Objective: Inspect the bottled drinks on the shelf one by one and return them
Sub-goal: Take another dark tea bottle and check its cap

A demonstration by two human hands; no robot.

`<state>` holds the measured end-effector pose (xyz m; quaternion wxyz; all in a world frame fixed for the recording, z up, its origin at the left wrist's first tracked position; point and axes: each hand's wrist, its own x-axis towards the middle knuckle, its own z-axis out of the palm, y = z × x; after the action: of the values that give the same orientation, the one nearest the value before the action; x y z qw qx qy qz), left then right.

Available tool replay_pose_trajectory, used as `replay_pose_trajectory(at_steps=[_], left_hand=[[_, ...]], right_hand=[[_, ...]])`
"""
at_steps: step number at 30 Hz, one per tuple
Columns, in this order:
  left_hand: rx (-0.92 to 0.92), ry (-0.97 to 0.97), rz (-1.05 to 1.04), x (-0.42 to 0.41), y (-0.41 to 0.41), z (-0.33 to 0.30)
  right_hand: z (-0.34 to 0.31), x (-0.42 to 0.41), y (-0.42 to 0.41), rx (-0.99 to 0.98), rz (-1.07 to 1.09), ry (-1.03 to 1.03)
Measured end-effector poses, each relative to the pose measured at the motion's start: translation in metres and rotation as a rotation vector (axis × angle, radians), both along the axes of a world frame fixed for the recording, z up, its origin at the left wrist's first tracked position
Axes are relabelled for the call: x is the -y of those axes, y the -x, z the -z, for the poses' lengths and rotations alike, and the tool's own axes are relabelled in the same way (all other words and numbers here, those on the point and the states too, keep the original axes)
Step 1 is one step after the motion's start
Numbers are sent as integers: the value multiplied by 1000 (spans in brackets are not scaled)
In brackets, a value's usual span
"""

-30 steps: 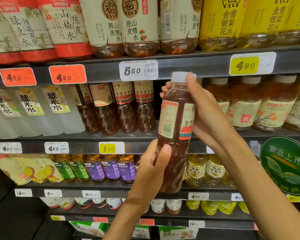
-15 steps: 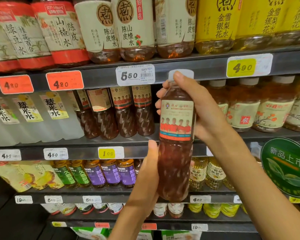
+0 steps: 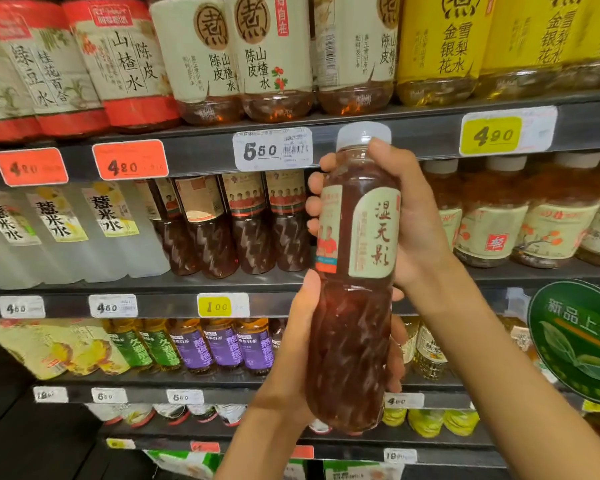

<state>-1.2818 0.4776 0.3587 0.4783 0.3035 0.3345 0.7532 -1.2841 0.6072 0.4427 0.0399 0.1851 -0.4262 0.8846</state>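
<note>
I hold a tall bottle of dark red-brown drink [image 3: 355, 341] upright in front of the shelf. It has a whitish cap and a pale label with large characters facing me. My right hand [image 3: 413, 220] wraps its upper half from behind, fingertips showing on the left side. My left hand [image 3: 291, 358] grips its lower half. Matching dark bottles [image 3: 253, 223] stand in a row on the second shelf [image 3: 118, 284], just left of the held one.
Shelves of bottled drinks fill the view: big red, cream and yellow bottles [image 3: 274, 57] on top, clear bottles [image 3: 104, 230] at left, amber ones [image 3: 492, 220] at right. Price tags [image 3: 272, 148] line the shelf edges. A green round sign [image 3: 575, 337] juts out at right.
The bottle has been turned about its axis in both hands: the label side with the large characters now faces me, where the picture panel faced me before.
</note>
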Motion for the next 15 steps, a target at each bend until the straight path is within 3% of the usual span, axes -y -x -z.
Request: replay_pose_trajectory(at_steps=[5, 9, 12, 15], left_hand=[[-174, 212, -259, 7, 18, -2], [-276, 283, -318, 6, 18, -9], [-197, 205, -257, 4, 13, -10], [-59, 85, -85, 7, 8, -18]], right_hand=[[-6, -3, -7, -23, 311, -171], [-9, -1, -10, 4, 539, -273], [-15, 1, -9, 39, 548, -309], [-21, -1, -10, 16, 347, -144]])
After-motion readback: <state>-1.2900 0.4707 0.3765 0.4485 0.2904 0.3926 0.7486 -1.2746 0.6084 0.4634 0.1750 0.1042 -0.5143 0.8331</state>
